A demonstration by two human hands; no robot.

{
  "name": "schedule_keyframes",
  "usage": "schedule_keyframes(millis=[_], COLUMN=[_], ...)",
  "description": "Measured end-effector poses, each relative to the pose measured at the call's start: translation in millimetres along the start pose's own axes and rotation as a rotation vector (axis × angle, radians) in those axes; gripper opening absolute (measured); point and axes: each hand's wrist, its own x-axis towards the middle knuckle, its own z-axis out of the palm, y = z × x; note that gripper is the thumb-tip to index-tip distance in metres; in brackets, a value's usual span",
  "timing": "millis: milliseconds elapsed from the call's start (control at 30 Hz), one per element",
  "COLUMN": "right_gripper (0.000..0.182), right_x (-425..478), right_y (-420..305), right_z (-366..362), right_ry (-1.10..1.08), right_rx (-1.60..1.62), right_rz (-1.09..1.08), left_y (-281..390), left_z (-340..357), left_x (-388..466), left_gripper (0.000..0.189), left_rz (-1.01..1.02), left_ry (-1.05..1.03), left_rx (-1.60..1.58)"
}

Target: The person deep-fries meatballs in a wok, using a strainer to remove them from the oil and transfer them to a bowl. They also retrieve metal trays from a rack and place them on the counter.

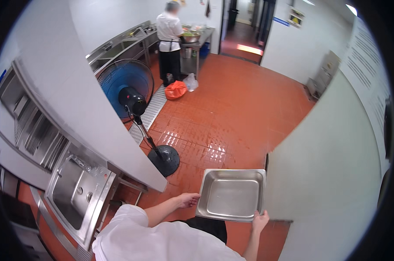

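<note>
An empty rectangular stainless steel food pan (234,197) is in front of my body at about waist height, with its open side up. My right hand (260,221) grips the pan's near right corner, thumb over the rim. At the left side wall my left hand (188,200) has its fingers against the rim; part of that grip is hidden.
On the left, a wall end (118,137) separates a steel sink (76,192) from a black pedestal fan (164,160). A wall (324,156) stands close on the right. Wet red floor tiles (216,130) lead to a co-worker (169,32), an orange bag (176,90) and a doorway (245,36).
</note>
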Motion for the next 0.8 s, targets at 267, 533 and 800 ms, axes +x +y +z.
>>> schedule_keyframes(millis=[267,533,800], right_gripper=[0.010,0.014,0.015], right_x=[191,329,436], right_y=[-88,-148,-212], right_z=[132,278,390], right_ry=[-0.350,-0.497,-0.492], right_rx=[-0.165,-0.148,-0.262], right_rz=[-0.250,-0.228,-0.180], left_y=[128,255,414], left_z=[6,5,-26], left_x=[37,99,162], left_gripper=[0.018,0.019,0.013], left_rz=[0.247,0.294,0.267], left_ry=[0.171,0.520,0.478], left_rx=[-0.172,-0.062,-0.190])
